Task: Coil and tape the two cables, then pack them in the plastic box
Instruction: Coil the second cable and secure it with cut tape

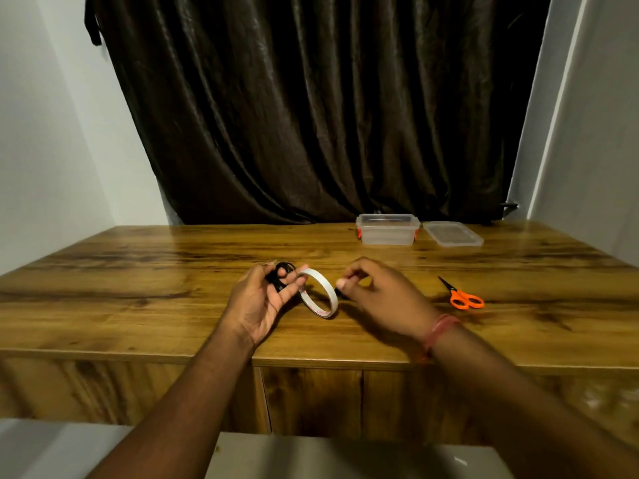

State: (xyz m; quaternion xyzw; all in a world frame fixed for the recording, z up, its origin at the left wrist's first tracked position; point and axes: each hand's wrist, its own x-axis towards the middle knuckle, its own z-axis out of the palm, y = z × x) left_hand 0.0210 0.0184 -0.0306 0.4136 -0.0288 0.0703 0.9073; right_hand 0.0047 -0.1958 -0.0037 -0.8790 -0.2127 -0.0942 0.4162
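My left hand (261, 300) grips a small coil of black cable (283, 271) above the middle of the wooden table (138, 271). A white tape roll (312, 305) hangs from that hand's fingers, standing on edge between my hands. My right hand (380, 295) pinches thumb and forefinger together at the roll's right rim, apparently on the tape's loose end. The clear plastic box (387, 233) with orange clips stands open at the back of the table, and its lid (453, 234) lies flat to its right. A second cable is not visible.
Orange-handled scissors (461, 295) lie on the table to the right of my right hand, blades pointing away. A dark curtain (311, 115) hangs behind the table, with white walls on both sides.
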